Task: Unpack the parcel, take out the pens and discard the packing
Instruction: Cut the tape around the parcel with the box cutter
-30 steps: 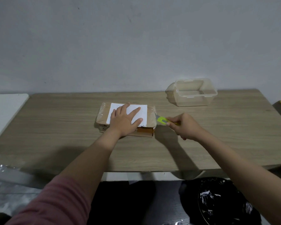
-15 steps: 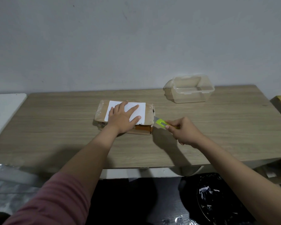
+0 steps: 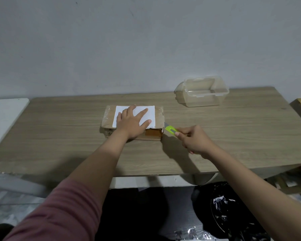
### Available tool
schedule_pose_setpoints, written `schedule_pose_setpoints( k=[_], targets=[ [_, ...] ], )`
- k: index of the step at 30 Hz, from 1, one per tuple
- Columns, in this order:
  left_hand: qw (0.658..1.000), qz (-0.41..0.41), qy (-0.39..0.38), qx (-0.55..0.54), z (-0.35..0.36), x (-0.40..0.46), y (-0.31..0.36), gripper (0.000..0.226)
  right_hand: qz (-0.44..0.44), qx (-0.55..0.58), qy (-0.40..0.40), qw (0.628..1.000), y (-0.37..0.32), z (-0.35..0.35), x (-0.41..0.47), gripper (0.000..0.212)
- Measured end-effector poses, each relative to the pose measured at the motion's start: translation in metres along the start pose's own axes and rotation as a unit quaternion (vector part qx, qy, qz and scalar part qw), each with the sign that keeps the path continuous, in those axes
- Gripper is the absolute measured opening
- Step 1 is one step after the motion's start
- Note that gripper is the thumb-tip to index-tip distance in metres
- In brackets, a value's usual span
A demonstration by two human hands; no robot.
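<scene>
Parcel [image 3: 156,117]: flat taped cardboard box with white label, mid-table [image 3: 59,136]. Probably light and fairly stiff; glossy tape likely slippery.

Left hand [image 3: 131,123]: fingers spread flat on the label, pinning the parcel; best hold is top face.

Right hand [image 3: 195,140]: curled grip on green knife [image 3: 171,130], blade at parcel's right edge.

Clear tub [image 3: 202,92]: beyond parcel, right.

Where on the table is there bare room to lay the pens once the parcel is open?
Free: the wide strip of table left of the parcel, and the patch right of the right hand, in front of the clear plastic container. Crowded: around the parcel, where the left hand presses and the cutter works.
</scene>
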State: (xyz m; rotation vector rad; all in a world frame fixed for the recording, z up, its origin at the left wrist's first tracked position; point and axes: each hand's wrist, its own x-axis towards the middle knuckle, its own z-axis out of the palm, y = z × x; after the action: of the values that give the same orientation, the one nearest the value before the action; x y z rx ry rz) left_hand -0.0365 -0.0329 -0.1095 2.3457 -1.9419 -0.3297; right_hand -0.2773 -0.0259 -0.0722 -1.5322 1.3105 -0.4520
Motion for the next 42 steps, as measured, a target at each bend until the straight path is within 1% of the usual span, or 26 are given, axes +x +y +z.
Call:
schedule_pose_setpoints(
  k=[9,13,14,18,20,22,27,32,34,38,42],
  targets=[
    [1.000,-0.010,-0.002,0.001,0.000,0.002,0.002,0.057,0.006,0.045,0.003,0.999,0.006,0.001,-0.008,0.028],
    [0.999,-0.041,-0.011,-0.006,-0.001,0.005,0.009,0.057,0.021,0.095,-0.026,0.995,-0.001,0.012,-0.014,0.025],
    [0.999,-0.046,-0.014,-0.007,-0.001,0.006,0.012,0.057,0.023,0.106,-0.022,0.994,-0.004,0.017,-0.013,0.026],
    [0.998,-0.034,-0.039,-0.018,-0.014,0.009,0.009,0.048,0.026,0.101,0.012,0.994,-0.010,0.019,-0.009,0.027],
    [0.998,-0.020,-0.062,-0.004,-0.025,0.015,0.002,0.045,0.029,0.091,0.018,0.995,-0.008,0.014,-0.012,0.026],
    [0.997,-0.005,-0.070,0.016,-0.032,0.019,-0.005,0.044,0.033,0.079,0.031,0.996,-0.006,0.014,-0.016,0.027],
    [0.995,0.037,-0.072,0.059,-0.040,0.020,-0.023,0.045,0.047,0.078,0.105,0.990,-0.006,0.027,-0.017,0.030],
    [0.992,0.078,-0.094,-0.013,-0.037,0.011,-0.050,0.053,0.045,0.086,0.175,0.980,-0.008,0.041,-0.009,0.029],
    [0.991,0.093,-0.090,-0.032,-0.035,0.004,-0.057,0.059,0.044,0.089,0.192,0.976,-0.010,0.044,-0.007,0.029],
    [0.990,0.104,-0.075,-0.053,-0.028,-0.003,-0.063,0.080,0.048,0.094,0.210,0.972,-0.013,0.051,-0.004,0.031],
    [0.992,0.111,-0.010,-0.062,-0.018,-0.011,-0.060,0.075,0.051,0.110,0.239,0.963,-0.016,0.061,-0.001,0.033]
  ],
)
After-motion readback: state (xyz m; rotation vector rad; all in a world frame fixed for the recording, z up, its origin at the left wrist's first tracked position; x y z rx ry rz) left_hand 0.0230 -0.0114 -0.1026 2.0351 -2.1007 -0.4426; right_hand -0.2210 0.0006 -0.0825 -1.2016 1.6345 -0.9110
